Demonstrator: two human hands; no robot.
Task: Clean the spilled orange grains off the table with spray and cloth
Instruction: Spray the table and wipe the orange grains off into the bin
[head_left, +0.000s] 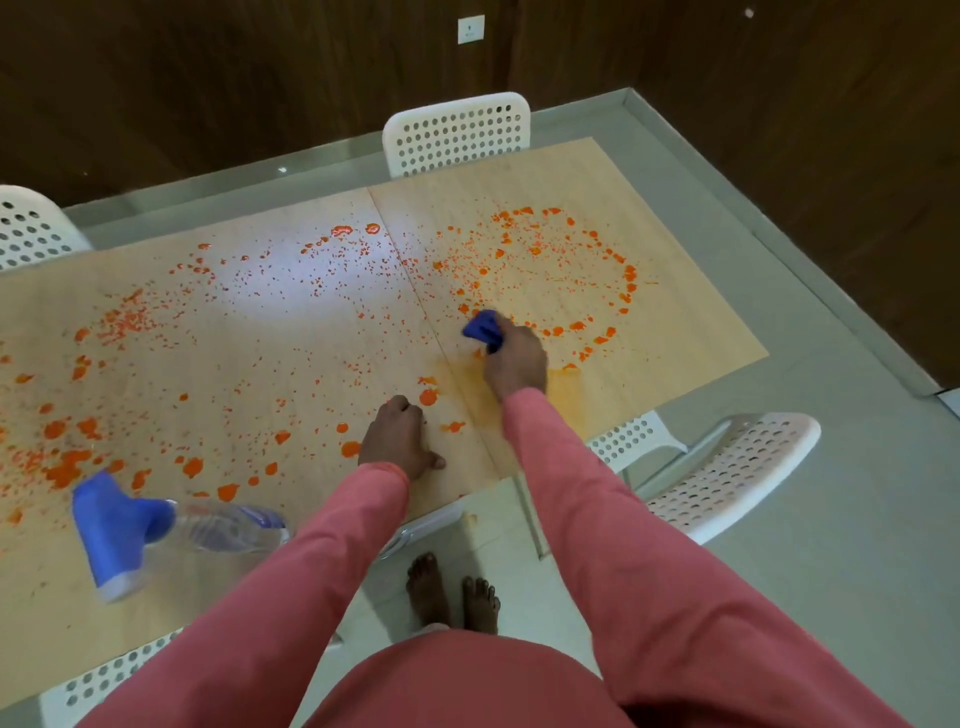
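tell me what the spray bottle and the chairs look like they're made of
Spray bottle: probably plastic, with a see-through ribbed body and an opaque matte blue trigger head. Chairs: likely moulded white plastic, given the smooth shells perforated with rows of holes.

The person wears a long-sleeved garment of plain salmon-pink cloth, the same fabric covering the torso at the near edge. Each sleeve (322, 561) ends snugly at the wrist, the left cuff edged by a thin orange band. Both feet (452, 592) are bare.
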